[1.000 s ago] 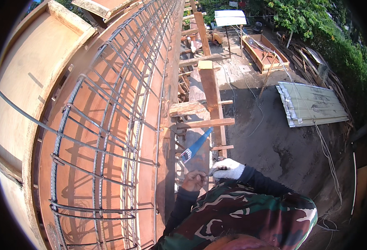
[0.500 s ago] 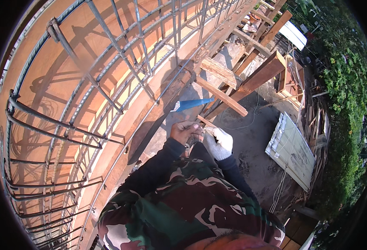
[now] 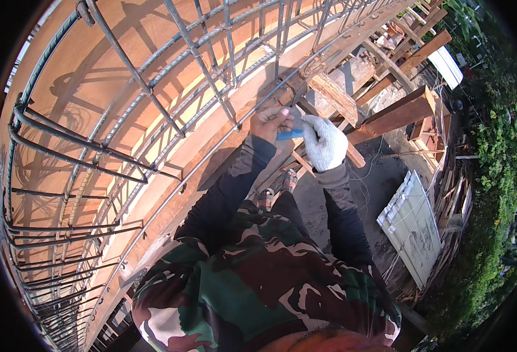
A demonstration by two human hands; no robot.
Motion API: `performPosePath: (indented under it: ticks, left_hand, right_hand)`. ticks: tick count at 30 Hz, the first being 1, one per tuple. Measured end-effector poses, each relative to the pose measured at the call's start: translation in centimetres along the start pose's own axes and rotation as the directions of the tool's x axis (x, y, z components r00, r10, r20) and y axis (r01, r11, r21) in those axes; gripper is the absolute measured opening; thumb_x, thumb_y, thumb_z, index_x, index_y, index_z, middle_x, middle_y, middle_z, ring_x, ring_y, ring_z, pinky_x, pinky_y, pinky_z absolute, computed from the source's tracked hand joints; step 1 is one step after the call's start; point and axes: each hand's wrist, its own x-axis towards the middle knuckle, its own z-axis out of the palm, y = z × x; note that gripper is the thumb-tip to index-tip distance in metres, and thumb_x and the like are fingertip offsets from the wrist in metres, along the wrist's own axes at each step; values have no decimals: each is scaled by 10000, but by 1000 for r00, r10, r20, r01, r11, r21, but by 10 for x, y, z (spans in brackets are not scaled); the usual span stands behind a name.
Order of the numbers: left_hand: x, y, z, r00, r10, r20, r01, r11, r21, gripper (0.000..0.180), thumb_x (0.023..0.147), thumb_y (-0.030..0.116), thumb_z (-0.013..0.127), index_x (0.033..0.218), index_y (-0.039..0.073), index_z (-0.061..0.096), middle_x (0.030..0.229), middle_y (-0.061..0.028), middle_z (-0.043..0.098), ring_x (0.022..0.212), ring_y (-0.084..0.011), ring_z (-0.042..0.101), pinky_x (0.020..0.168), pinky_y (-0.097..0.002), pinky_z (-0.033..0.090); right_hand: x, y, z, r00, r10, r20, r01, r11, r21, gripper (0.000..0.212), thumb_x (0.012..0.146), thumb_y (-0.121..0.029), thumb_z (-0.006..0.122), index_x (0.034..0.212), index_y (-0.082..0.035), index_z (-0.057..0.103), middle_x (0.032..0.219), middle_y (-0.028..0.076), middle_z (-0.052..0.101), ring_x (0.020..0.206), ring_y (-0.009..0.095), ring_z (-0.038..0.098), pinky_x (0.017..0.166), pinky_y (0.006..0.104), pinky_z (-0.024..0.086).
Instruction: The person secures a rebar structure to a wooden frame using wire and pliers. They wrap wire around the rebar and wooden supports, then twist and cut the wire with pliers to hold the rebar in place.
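Note:
My bare left hand (image 3: 269,124) is held out beside the rebar and the timber edge, thumb and fingers pinched together. Close to its right is my right hand (image 3: 325,144) in a white knit glove, its fingers curled in and facing the left hand. Whatever is pinched between the fingertips is too thin or blurred to name. A blue strip-like thing (image 3: 289,135) shows below the gap between the hands. The rebar cage (image 3: 147,91) of ribbed steel bars fills the left side, along an orange-brown formwork panel (image 3: 120,44).
A long thin bar (image 3: 211,154) runs along the timber edge. Ahead to the right, wooden beams (image 3: 399,111) jut out. Lower right, a pale corrugated sheet (image 3: 411,226) leans near stacked wood strips (image 3: 449,217). My sandalled feet (image 3: 288,180) stand below; greenery (image 3: 499,152) borders the far right.
Both hands have moved forward, away from my body, and the left is now nearer the rebar. The view has shifted, and my sandalled feet now show more fully.

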Motion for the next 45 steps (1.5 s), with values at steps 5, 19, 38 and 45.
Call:
performPosePath:
  ticks: [5, 19, 38, 45]
  left_hand:
    - [21, -24, -10, 999, 50, -15, -44, 961, 273, 404, 945, 222, 672, 1227, -56, 594, 870, -131, 723, 584, -128, 639, 543, -240, 526]
    - [52, -52, -36, 853, 459, 249, -431, 348, 833, 349, 887, 123, 632, 1214, 3, 617, 1002, -234, 675, 896, -438, 659, 826, -455, 527]
    - [65, -16, 15, 817, 576, -9, 6, 6, 1000, 305, 849, 143, 680, 1122, 44, 589, 1022, -188, 662, 856, -393, 674, 626, -497, 514]
    - [94, -30, 11, 872, 478, -105, 103, 31, 994, 492, 768, 159, 691, 1197, 42, 480, 736, -254, 657, 680, -454, 657, 597, -551, 494]
  right_hand:
    - [42, 31, 23, 999, 25, -31, -28, 997, -73, 153, 839, -113, 658, 978, -97, 720, 818, 148, 688, 718, 325, 676, 644, 374, 528]
    - [153, 118, 105, 802, 69, 594, 63, 978, -198, 211, 826, -258, 589, 942, -188, 751, 942, 102, 717, 922, 327, 676, 824, 432, 538]
    - [164, 132, 140, 704, -132, 698, 367, 909, -199, 206, 833, -268, 593, 905, -138, 736, 879, 131, 716, 858, 342, 689, 764, 457, 550]
    - [163, 133, 139, 700, -204, 684, 380, 918, -116, 180, 823, -258, 598, 862, -147, 734, 851, 114, 718, 826, 331, 694, 729, 453, 549]
